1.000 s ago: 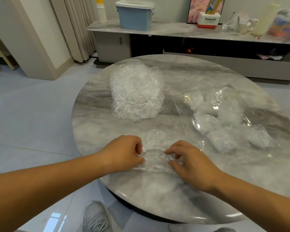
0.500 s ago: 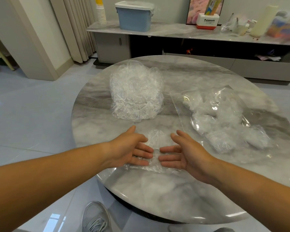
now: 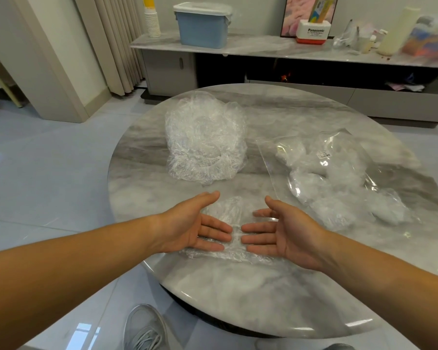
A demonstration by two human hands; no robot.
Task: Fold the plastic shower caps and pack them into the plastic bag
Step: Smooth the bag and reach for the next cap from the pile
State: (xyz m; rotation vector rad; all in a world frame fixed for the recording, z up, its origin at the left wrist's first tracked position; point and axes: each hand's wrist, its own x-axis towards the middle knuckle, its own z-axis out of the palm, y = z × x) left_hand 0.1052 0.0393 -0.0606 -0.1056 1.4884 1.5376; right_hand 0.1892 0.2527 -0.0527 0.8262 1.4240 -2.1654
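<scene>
One clear shower cap [image 3: 232,218] lies flattened on the round marble table [image 3: 263,299] near its front edge. My left hand [image 3: 195,223] and my right hand [image 3: 281,228] lie on it with straight fingers, palms turned inward, fingertips almost meeting over the cap's middle. A pile of loose crinkled shower caps [image 3: 205,140] sits behind, left of centre. To the right lies a clear plastic bag [image 3: 339,178] with a small label, holding several folded caps.
A low marble sideboard [image 3: 263,49] stands behind the table with a blue lidded box [image 3: 202,26], a stack of paper cups [image 3: 152,18] and a Panasonic box [image 3: 314,34]. My grey shoe [image 3: 144,329] shows below the table edge. Curtains hang at back left.
Both hands let go of the cap's edge they were pinching and opened flat on it. Since then they have turned palms inward and spread slightly.
</scene>
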